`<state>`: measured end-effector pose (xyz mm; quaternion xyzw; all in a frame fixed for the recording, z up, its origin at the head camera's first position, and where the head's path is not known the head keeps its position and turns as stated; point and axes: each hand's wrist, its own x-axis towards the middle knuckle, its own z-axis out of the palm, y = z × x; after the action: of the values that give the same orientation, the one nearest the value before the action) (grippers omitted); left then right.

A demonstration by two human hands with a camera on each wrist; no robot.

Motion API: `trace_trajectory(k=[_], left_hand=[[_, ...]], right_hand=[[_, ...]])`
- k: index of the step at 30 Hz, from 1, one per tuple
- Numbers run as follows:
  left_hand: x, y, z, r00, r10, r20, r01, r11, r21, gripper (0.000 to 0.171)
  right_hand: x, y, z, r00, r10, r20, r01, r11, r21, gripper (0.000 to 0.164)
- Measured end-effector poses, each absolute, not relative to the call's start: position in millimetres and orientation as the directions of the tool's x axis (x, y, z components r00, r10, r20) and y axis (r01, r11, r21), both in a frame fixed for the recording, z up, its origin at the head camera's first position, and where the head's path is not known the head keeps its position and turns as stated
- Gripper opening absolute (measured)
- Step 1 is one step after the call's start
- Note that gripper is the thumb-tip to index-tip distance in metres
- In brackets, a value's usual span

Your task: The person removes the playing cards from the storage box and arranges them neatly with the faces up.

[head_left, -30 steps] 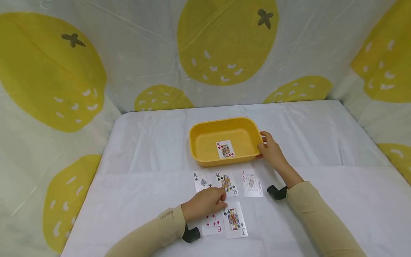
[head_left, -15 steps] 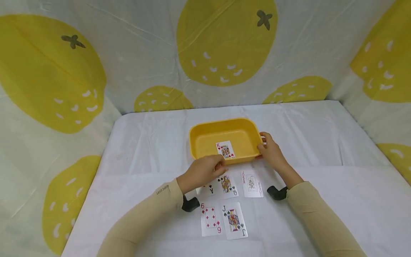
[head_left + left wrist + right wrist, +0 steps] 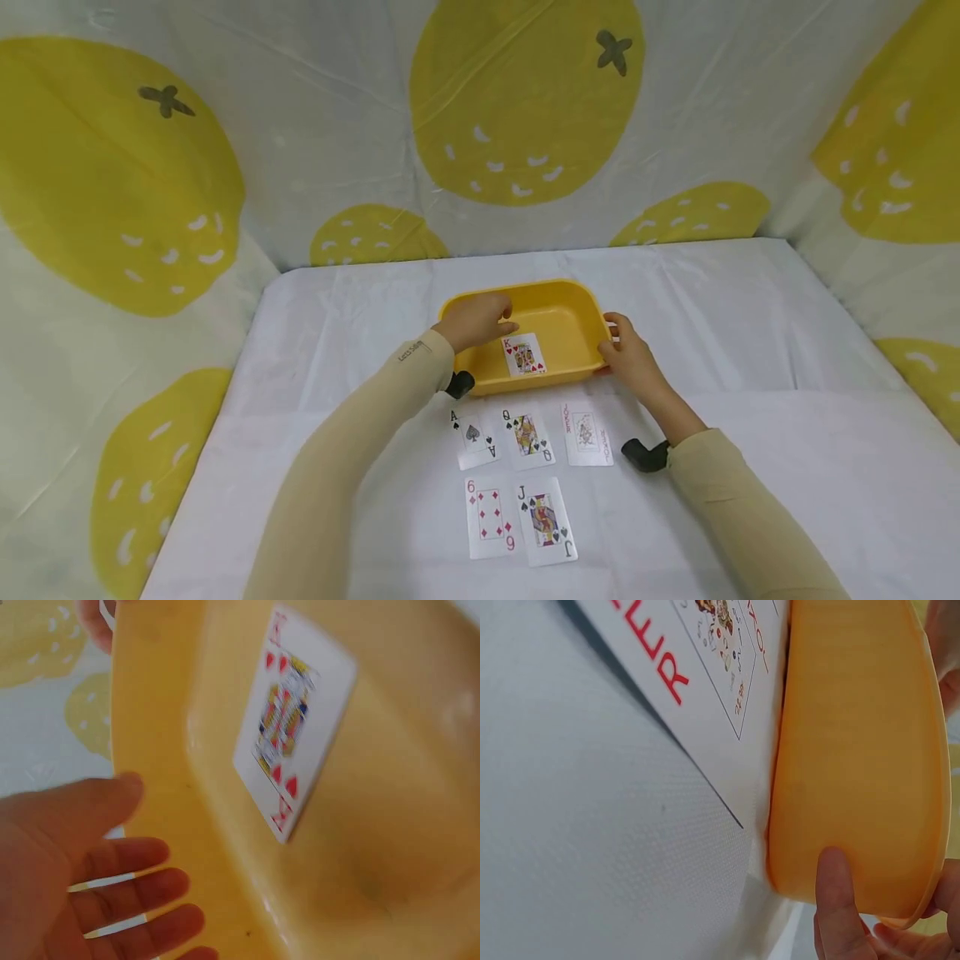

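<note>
My left hand [image 3: 474, 320] is over the left part of a yellow plastic basin [image 3: 572, 333]. In the left wrist view its fingers [image 3: 142, 896] are extended and spread from the thumb, with nothing between them. A king of hearts card [image 3: 524, 355] lies face up on the basin floor, just to the right of that hand. My right hand [image 3: 633, 357] grips the basin's right end. The right wrist view has one fingertip [image 3: 834, 874] pressed on the basin's outer wall, with other fingers at the rim.
In front of the basin, an ace of spades [image 3: 472, 435], a queen of spades [image 3: 528, 435] and a joker [image 3: 588, 433] lie in a row. Nearer, a six of diamonds [image 3: 490, 517] and a jack of spades [image 3: 546, 520] lie side by side on the white tablecloth [image 3: 360, 350].
My left hand has moved from over the near cards, past the ace and queen, into the space over the basin, uncovering those cards. My right hand keeps its hold at the basin's end.
</note>
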<state>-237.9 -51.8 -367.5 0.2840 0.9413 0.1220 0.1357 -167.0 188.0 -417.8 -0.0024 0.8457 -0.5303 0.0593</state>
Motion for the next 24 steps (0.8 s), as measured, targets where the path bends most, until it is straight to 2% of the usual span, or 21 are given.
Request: trace_trajectory(k=[4, 11, 19, 24], left_hand=[[-251, -41, -373, -0.780, 0.565, -0.269, 0.499, 0.821, 0.277, 0.032], [-264, -30, -384, -0.771, 0.548, -0.325, 0.484, 0.835, 0.261, 0.025], [-263, -29, -409, -0.741, 0.547, -0.389, 0.494, 0.837, 0.236, 0.045], [-258, -28, -406, -0.738, 0.534, -0.413, 0.469, 0.845, 0.256, 0.047]], right_hand=[[-165, 189, -417, -0.994, -0.062, -0.085, 0.049, 0.442, -0.896, 0.052], [-164, 188, -417, -0.995, -0.063, -0.079, 0.045, 0.423, -0.905, 0.052], [-162, 182, -418, -0.995, -0.061, -0.076, 0.041, 0.450, -0.892, 0.051], [-162, 180, -416, -0.995, -0.059, -0.074, 0.038, 0.469, -0.883, 0.052]])
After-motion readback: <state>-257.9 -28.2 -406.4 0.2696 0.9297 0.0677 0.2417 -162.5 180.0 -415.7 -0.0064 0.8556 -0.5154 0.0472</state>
